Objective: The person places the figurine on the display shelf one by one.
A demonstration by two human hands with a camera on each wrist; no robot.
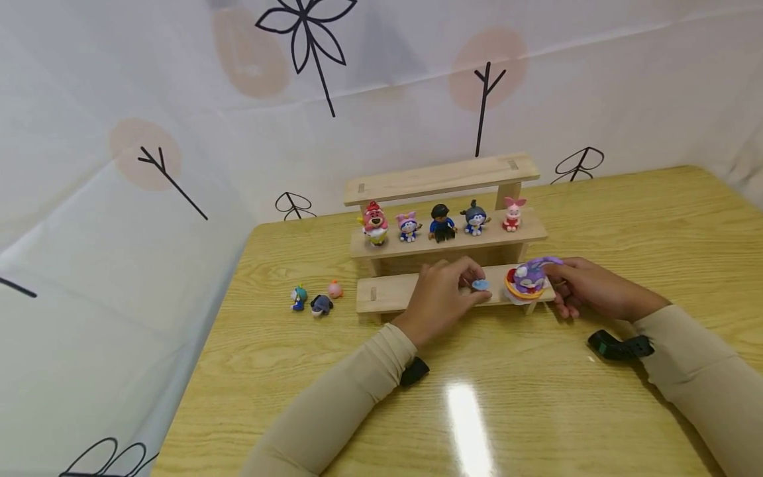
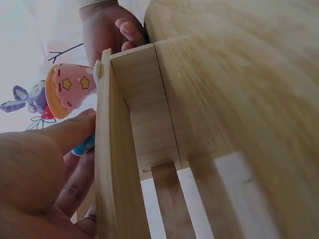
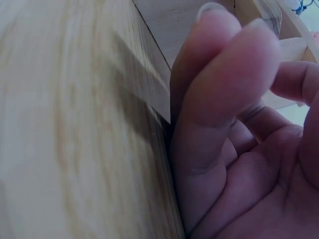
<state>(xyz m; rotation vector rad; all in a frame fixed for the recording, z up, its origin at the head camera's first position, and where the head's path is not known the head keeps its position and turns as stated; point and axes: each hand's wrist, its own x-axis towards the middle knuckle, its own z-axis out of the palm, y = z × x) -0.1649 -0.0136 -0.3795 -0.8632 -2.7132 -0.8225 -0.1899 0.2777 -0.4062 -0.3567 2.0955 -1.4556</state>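
Observation:
On the lowest tier of a wooden display shelf (image 1: 387, 295), my left hand (image 1: 438, 295) pinches a small light-blue figurine (image 1: 480, 285) between thumb and fingers. In the left wrist view the blue figurine (image 2: 84, 145) shows only partly, behind the thumb. To its right stands a purple rabbit-like figurine (image 1: 529, 277) in a pink cup (image 2: 75, 87) with an orange rim and yellow stars. My right hand (image 1: 581, 288) rests at the shelf's right end, beside that figurine, fingers loosely bent. The right wrist view shows those fingers (image 3: 224, 74) low by the tabletop, holding nothing.
On the middle tier sit several figurines, among them a pink bear (image 1: 375, 224), a black-haired figure (image 1: 442, 224) and a pink piglet (image 1: 512, 215). The top tier (image 1: 441, 179) is bare wood. Left of the shelf lie a grey donkey (image 1: 321, 305), a pink figurine (image 1: 335, 289) and a teal-and-blue one (image 1: 299, 297).

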